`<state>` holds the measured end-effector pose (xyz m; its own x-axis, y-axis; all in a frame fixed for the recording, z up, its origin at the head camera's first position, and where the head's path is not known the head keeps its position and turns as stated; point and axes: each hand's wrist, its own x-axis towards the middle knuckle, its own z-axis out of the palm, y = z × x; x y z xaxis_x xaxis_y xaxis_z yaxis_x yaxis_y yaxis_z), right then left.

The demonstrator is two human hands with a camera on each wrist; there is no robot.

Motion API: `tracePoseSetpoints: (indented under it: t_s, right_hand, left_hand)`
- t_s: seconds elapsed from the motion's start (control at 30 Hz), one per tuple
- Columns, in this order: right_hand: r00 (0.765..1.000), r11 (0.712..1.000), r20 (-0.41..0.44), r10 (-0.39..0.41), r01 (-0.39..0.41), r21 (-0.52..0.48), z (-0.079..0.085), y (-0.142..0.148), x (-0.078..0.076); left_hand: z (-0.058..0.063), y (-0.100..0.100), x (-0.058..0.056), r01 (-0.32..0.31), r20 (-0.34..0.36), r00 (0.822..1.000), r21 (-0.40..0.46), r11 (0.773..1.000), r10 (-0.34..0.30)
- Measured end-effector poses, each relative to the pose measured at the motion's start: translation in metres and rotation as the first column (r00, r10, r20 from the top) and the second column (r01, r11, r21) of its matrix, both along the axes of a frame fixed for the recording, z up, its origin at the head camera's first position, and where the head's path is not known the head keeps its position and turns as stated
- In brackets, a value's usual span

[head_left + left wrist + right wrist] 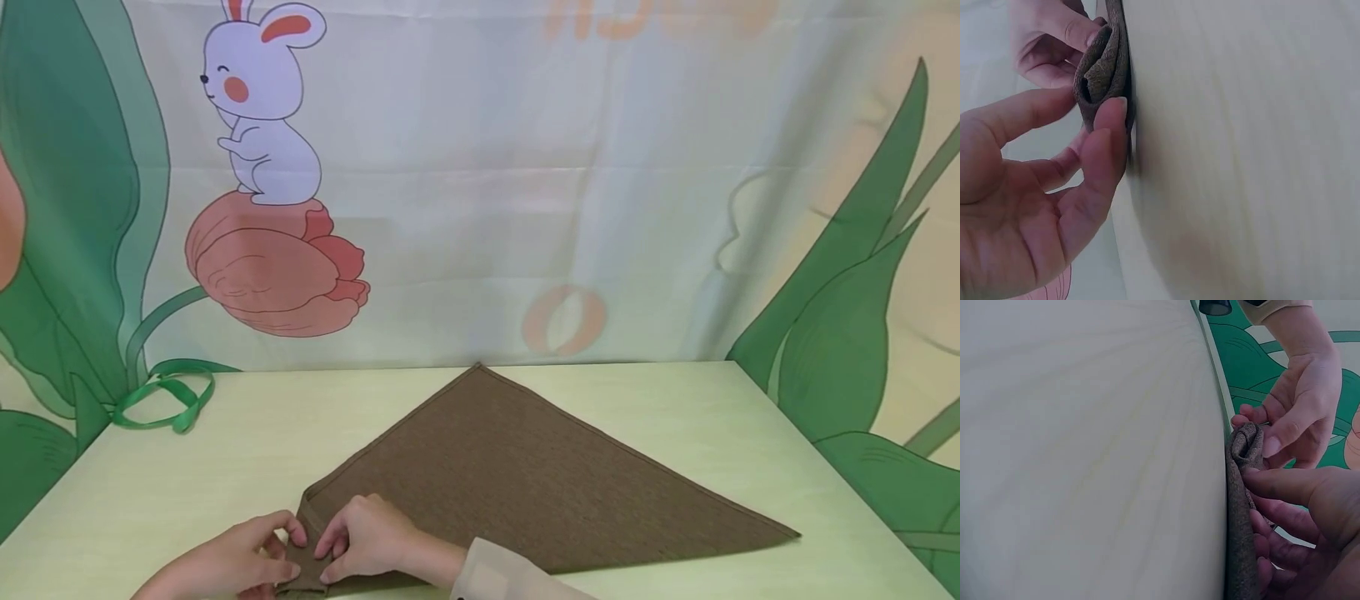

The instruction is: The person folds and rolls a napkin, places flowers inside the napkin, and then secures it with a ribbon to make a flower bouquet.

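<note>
A brown cloth (525,467) lies on the table as a wide triangle, its peak near the far edge and one point stretching right. Its left end is turned over into a thick, layered roll (1104,69). My left hand (232,554) pinches the outer side of that roll between thumb and fingers. Close beside it, my right hand (375,537) grips the same folded end from the right, thumb and curled fingers on the fabric. In the right wrist view the roll's open end (1247,440) shows between both hands, near the table's front edge.
A loop of green ribbon (168,400) lies at the table's far left corner. Behind the pale wooden table (645,417) hangs a printed curtain (465,183) with a rabbit, a tulip and leaves.
</note>
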<state>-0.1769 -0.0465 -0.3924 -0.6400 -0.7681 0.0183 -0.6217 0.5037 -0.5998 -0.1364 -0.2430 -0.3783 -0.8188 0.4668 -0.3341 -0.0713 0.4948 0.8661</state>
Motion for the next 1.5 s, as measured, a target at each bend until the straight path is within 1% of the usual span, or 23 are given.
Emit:
tracePoseSetpoints:
  t_s: [0.07,0.17,0.27,0.3,0.37,0.47,0.53,0.6,0.7,0.73,0.8,0.9,0.97,1.03,1.1,1.17,1.27,1.33,1.4,1.5]
  right_hand:
    - [1.000,1.000,-0.010,-0.005,0.005,0.008,0.000,0.000,0.000]
    - [1.000,1.000,-0.016,0.011,-0.011,0.010,-0.001,-0.001,-0.002]
    - [0.999,0.999,0.018,0.044,-0.044,0.001,-0.001,-0.001,-0.007]
    - [0.998,0.999,0.036,0.054,-0.054,-0.002,0.000,-0.002,-0.009]
    - [0.994,0.999,0.100,0.050,-0.050,-0.003,0.001,-0.003,-0.013]
    - [0.980,0.999,0.196,0.020,-0.026,0.024,0.003,-0.006,-0.019]
    - [0.974,0.998,0.225,-0.009,-0.006,0.065,0.005,-0.008,-0.022]
    - [0.974,0.994,0.225,-0.019,-0.005,0.108,0.006,-0.010,-0.024]
    - [0.981,0.990,0.194,-0.019,-0.009,0.142,0.006,-0.012,-0.025]
    - [0.980,0.991,0.200,-0.017,-0.010,0.133,0.006,-0.012,-0.026]
    - [0.971,0.996,0.238,0.003,-0.023,0.082,0.004,-0.008,-0.027]
    - [0.959,0.998,0.276,0.057,-0.055,-0.014,0.003,0.000,-0.027]
    - [0.957,0.995,0.273,0.094,-0.080,-0.063,0.003,0.008,-0.027]
    - [0.960,0.992,0.259,0.111,-0.092,-0.087,0.004,0.015,-0.026]
    - [0.960,0.991,0.259,0.104,-0.078,-0.108,0.006,0.023,-0.024]
    - [0.954,0.988,0.286,0.093,-0.054,-0.142,0.008,0.030,-0.022]
    - [0.943,0.983,0.326,0.062,-0.001,-0.183,0.011,0.039,-0.020]
    - [0.940,0.979,0.337,0.053,0.018,-0.204,0.013,0.045,-0.019]
    - [0.939,0.975,0.340,0.052,0.026,-0.220,0.014,0.050,-0.019]
    - [0.935,0.967,0.348,0.067,0.025,-0.253,0.013,0.057,-0.020]
  left_hand:
    - [0.000,0.000,0.000,-0.009,0.020,1.000,0.015,1.000,0.009]
    - [0.000,0.000,-0.001,-0.003,0.002,1.000,0.007,1.000,0.003]
    - [0.000,0.001,-0.002,-0.005,-0.020,1.000,-0.029,1.000,0.005]
    - [0.000,0.001,-0.002,-0.012,-0.026,1.000,-0.046,0.999,0.011]
    - [-0.001,0.000,-0.003,-0.024,-0.033,0.999,-0.073,0.997,0.022]
    - [-0.002,0.000,-0.003,-0.049,-0.030,0.998,-0.092,0.995,0.047]
    - [-0.003,0.000,-0.003,-0.056,-0.035,0.998,-0.100,0.993,0.052]
    - [-0.003,0.001,-0.003,-0.063,-0.037,0.998,-0.106,0.992,0.059]
    - [-0.003,0.002,-0.003,-0.072,-0.050,0.997,-0.121,0.990,0.066]
    - [-0.003,0.002,-0.003,-0.077,-0.051,0.996,-0.122,0.990,0.072]
    - [-0.002,0.003,-0.002,-0.090,-0.046,0.995,-0.115,0.989,0.085]
    - [-0.001,0.006,-0.001,-0.114,-0.047,0.993,-0.107,0.988,0.110]
    - [0.000,0.009,0.000,-0.125,-0.076,0.990,-0.126,0.984,0.116]
    - [0.002,0.013,0.000,-0.142,-0.110,0.986,-0.161,0.977,0.126]
    - [0.004,0.020,-0.001,-0.154,-0.149,0.981,-0.193,0.969,0.126]
    - [0.007,0.027,-0.002,-0.162,-0.176,0.976,-0.207,0.965,0.126]
    - [0.010,0.038,-0.003,-0.146,-0.218,0.971,-0.203,0.968,0.101]
    - [0.012,0.045,-0.004,-0.126,-0.239,0.968,-0.190,0.974,0.078]
    - [0.013,0.051,-0.005,-0.102,-0.256,0.965,-0.173,0.980,0.055]
    - [0.014,0.058,-0.006,-0.084,-0.261,0.964,-0.151,0.985,0.042]
